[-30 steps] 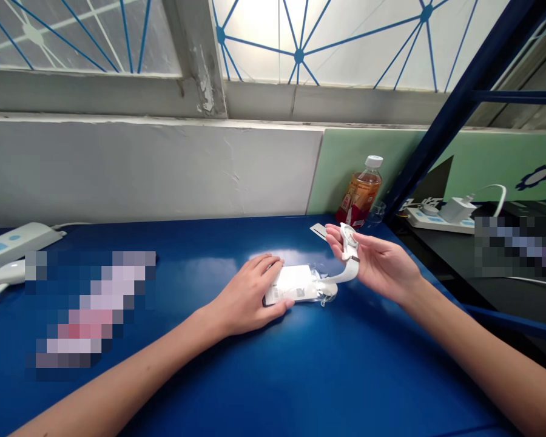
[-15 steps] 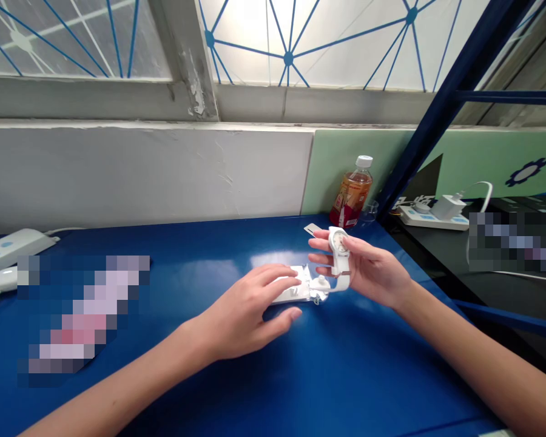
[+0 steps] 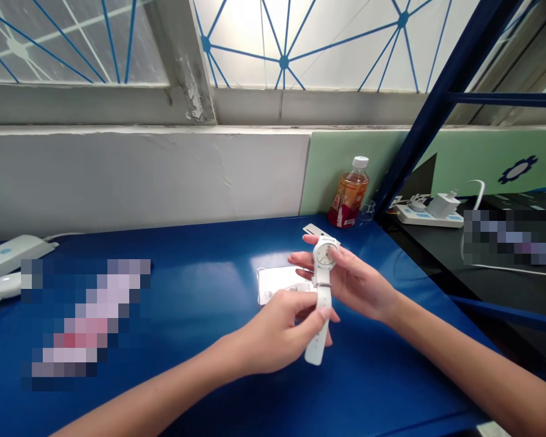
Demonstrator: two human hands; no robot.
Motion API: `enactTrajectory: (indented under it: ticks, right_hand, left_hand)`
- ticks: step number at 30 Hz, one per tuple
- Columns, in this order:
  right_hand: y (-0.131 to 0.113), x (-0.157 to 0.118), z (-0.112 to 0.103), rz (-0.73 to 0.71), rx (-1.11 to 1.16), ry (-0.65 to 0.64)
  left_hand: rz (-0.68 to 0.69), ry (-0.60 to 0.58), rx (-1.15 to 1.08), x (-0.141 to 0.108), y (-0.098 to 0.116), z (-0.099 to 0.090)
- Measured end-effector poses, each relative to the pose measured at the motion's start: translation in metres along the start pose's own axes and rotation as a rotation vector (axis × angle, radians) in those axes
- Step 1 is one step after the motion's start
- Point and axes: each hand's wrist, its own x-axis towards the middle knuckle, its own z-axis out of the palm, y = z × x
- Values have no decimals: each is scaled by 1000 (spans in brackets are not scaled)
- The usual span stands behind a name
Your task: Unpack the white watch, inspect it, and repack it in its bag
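Note:
A white wristwatch (image 3: 326, 254) with a round face is held above the blue table, its strap hanging down toward me. My right hand (image 3: 357, 279) holds it by the face, with the thumb on the right edge and the other fingers behind. Lower down, my left hand (image 3: 286, 331) pinches the white strap between thumb and fingers. Behind my left hand a flat white packet (image 3: 277, 282) in clear wrapping lies on the table, its near part hidden by the hand. A white card or tag (image 3: 313, 230) lies just beyond my right fingers.
The blue table (image 3: 186, 370) reaches a wall. At its back right stands a bottle (image 3: 348, 197) with a white cap, beside a clear cup (image 3: 367, 211). White power strips (image 3: 16, 255) lie at the left and on a dark surface at right. A blurred-out object lies at left.
My left hand has left the packet and moved right to grip the strap. The watch has shifted slightly left and down, and its strap now hangs straighter.

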Motion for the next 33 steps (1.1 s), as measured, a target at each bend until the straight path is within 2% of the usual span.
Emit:
enactTrajectory:
  ticks: [6,9,12,15,17,21,24,29,31,33]
  right_hand:
    - [-6,8,3,25,32,13]
    - [-14,21,9,69,13,-2]
    - [-18,41,20,35,5,25]
    - [-16,63,32,-35,-13,116]
    - [-15,76,36,-68,-23,122]
    - [-13,90,35,-119,31,101]
    - [-10,92,30,-65,145,66]
    - [-6,90,20,67,248,-36]
    - [-6,89,16,95,228,-71]
    - [-7,89,12,96,209,-101]
  left_hand:
    - [-136,-6,-511,4,-1,-5]
    - [-185,2,-624,8,-2,-11]
    - [-193,85,-705,9,-2,-18]
    - [-162,211,-727,11,1,-24]
    - [-153,267,-745,12,4,-29]
    - [-152,238,-752,14,5,-35]
    - [-85,251,-660,14,2,-37]
    - [67,389,-271,14,0,-41]
    - [42,392,-279,13,1,-41]
    - [-44,348,-423,13,3,-40]
